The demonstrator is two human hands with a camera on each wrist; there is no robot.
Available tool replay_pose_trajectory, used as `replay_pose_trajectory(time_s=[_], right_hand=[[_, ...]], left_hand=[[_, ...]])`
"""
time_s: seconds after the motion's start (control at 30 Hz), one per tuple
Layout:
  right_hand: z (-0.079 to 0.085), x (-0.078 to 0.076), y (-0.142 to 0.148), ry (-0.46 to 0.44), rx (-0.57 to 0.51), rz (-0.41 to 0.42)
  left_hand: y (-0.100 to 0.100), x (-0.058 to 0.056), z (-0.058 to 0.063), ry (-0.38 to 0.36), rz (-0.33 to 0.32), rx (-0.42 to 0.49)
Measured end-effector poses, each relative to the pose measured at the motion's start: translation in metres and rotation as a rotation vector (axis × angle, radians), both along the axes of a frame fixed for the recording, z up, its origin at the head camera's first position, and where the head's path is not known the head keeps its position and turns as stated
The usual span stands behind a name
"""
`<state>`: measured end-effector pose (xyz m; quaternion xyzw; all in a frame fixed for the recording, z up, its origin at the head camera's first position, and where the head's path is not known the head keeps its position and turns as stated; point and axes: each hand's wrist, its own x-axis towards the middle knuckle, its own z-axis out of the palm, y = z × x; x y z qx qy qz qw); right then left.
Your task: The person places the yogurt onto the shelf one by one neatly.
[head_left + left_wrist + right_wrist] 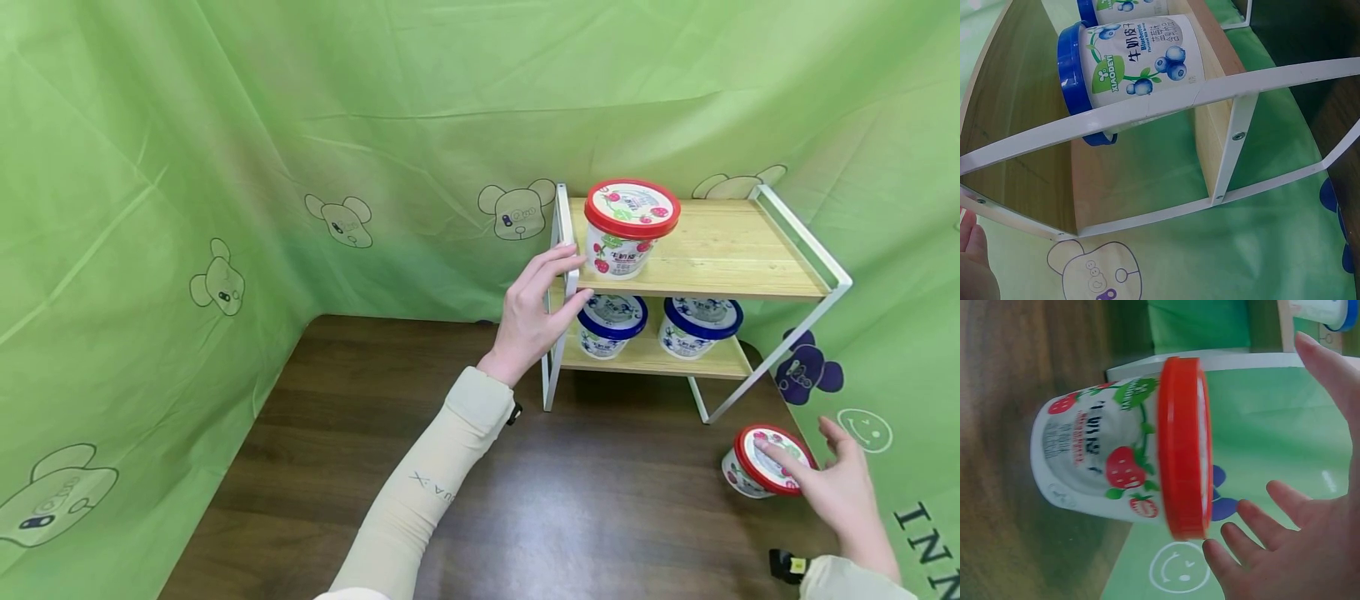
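My left hand (527, 315) is at the left end of a two-tier shelf, its fingers extended beside the white frame. Just past the fingertips, a red-lidded strawberry tub (624, 257) stands on the upper board. Over on the right, my right hand (840, 487) hovers by a second red-lidded strawberry tub (742, 479) on the table, thumb overlapping its lid in the head view. The right wrist view shows this tub (1104, 450) in front of spread fingers (1260, 522), which do not curl round it.
On the lower board sit two blue-lidded blueberry tubs, a left one (602, 344) and a right one (686, 340). The shelf's upper board (735, 250) extends right of its tub. Green printed cloth (420, 150) surrounds the dark wooden table (390, 400).
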<state>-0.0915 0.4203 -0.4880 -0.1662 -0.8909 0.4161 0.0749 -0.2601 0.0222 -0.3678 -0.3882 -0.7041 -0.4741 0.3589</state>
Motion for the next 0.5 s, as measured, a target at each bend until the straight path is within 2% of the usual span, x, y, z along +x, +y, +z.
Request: replay_pose_trajectory(time_s=[0.2,0.5], right_hand=[[-0.011,0.002,0.002,-0.029,0.050,0.011],[-0.021,0.003,-0.002,-0.067,0.029,-0.002]], left_hand=[[0.000,0.000,0.000,-0.001,0.000,-0.001],[0.000,0.000,0.000,0.001,0.000,0.000]])
